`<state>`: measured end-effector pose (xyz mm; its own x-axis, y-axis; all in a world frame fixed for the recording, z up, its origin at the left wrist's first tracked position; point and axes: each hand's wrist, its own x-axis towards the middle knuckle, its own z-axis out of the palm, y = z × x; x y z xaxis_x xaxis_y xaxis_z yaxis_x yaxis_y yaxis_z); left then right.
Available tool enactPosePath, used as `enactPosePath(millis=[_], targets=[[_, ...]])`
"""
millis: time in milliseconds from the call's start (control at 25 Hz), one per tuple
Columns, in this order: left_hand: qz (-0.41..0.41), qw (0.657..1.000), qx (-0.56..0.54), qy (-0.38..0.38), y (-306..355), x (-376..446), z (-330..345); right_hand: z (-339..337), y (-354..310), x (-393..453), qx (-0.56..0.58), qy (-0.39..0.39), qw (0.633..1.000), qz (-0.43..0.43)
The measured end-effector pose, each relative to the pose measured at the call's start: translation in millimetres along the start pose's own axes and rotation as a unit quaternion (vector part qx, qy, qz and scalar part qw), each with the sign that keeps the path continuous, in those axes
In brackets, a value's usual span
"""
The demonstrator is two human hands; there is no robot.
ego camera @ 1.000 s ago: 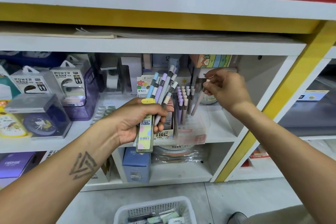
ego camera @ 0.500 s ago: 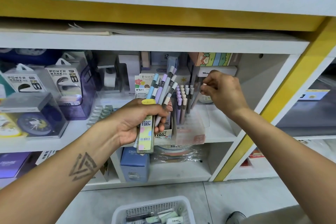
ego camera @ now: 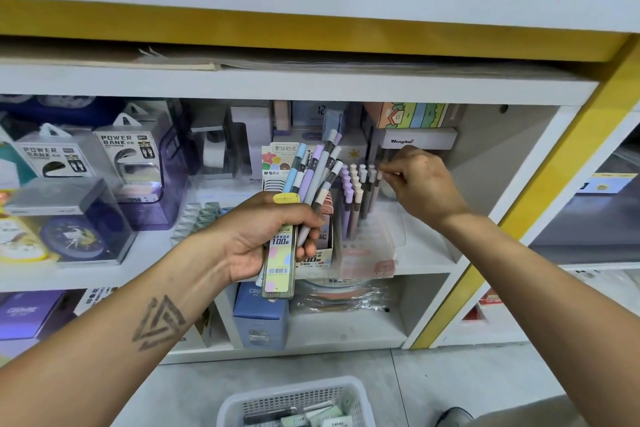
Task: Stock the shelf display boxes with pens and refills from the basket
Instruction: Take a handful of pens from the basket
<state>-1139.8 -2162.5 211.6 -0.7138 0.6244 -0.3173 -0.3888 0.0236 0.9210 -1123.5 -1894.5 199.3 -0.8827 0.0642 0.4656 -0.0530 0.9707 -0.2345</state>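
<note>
My left hand grips a fan of several pastel pens and flat refill packs with a yellow cap, held in front of the middle shelf. My right hand pinches the top of one pink-capped pen at the right end of the clear display box, where several pens stand upright in rows. A cardboard refill display box stands just left of it, partly hidden by my left hand. The white basket sits on the floor below, holding more packs.
Power bank boxes and a clear clock case fill the shelf's left part. A white Henghui box sits behind my right hand. A blue carton stands on the lower shelf. The yellow upright borders the bay on the right.
My right hand has moved down and left with the pen, bringing it upright into the clear display box's right row. The left hand keeps its bundle almost still.
</note>
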Motion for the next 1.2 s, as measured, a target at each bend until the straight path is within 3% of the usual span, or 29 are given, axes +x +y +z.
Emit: enactPosePath(millis=[280, 840, 1000, 1200], targets=[[0.001, 1.000, 0.002, -0.004, 1, -1, 0, 2, 3, 4, 0.018, -0.016, 0.999, 0.034], [0.001, 1.000, 0.010, -0.010, 4, -6, -6, 16, -8, 10, 0.010, 0.035, 0.999, 0.010], [0.003, 1.000, 0.009, -0.013, 5, -5, -7, 10, -13, 15, 0.026, 0.019, 0.999, 0.003], [0.004, 1.000, 0.007, -0.006, 5, -8, -8, -24, -23, 19, 0.034, 0.096, 0.995, 0.010]])
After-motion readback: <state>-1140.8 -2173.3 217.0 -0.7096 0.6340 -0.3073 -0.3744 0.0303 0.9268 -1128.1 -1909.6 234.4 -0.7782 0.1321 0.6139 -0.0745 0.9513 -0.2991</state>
